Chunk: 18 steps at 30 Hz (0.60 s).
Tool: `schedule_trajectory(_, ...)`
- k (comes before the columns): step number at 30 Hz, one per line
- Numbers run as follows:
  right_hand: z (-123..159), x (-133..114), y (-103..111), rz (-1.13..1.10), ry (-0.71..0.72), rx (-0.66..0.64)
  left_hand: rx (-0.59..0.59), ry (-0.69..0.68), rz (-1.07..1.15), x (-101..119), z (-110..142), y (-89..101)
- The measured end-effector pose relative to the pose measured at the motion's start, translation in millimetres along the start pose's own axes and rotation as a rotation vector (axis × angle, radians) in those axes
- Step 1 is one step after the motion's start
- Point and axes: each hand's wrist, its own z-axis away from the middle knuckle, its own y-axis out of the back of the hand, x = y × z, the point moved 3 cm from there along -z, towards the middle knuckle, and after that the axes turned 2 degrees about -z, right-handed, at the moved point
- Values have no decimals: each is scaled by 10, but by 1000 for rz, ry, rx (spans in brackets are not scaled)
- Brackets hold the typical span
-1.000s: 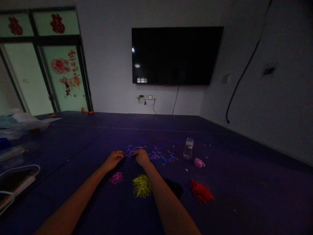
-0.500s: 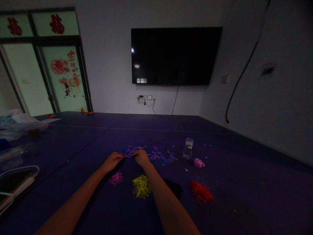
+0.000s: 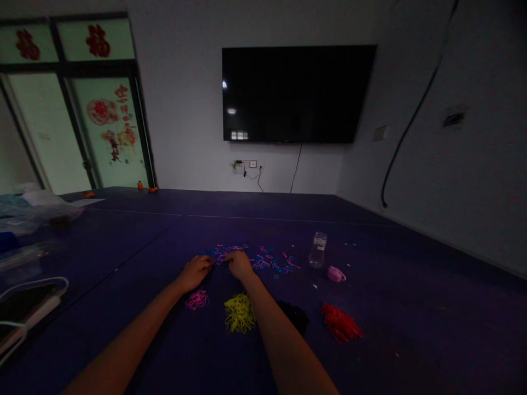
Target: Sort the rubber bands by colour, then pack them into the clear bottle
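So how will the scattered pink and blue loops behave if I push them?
The pink and blue loops are probably light, judging by their thin strands. Outlying ones would likely slide separately, since gaps show between them; overlapping ones may drag neighbours.

Free room beyond bands, bottle rightward

pink and blue bands | small thin loops, pretty jumbled | lay loosely scattered in a wide strip across the counter
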Motion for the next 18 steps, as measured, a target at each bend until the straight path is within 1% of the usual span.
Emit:
schedule_trajectory(3, 6, -3, -2, 0, 13, 4, 39, 39, 117, -13, -2, 10)
schedule_trajectory(8, 12, -1, -8, -2, 16, 15, 62, 86, 328, -29, -29, 59)
schedule_trajectory(11, 10, 5, -13, -3, 14, 23, 46, 122, 420, -26, -50, 153)
schedule_trajectory(13, 8, 11, -17, -5, 8, 26, 3, 141, 457, -1, -45, 258)
schedule_trajectory(15, 6, 14, -21, -10, 9, 27, -99, 156, 477, 59, -13, 378)
schedule_trajectory(16, 4, 16, -24, -14, 11, 26, -171, 161, 484, 104, 14, 436)
schedule_trajectory(17, 3, 17, -26, -19, 13, 25, -353, 179, 483, 159, 54, 459)
schedule_trajectory(18, 1, 19, -27, -24, 14, 24, -478, 186, 490, 220, 95, 493)
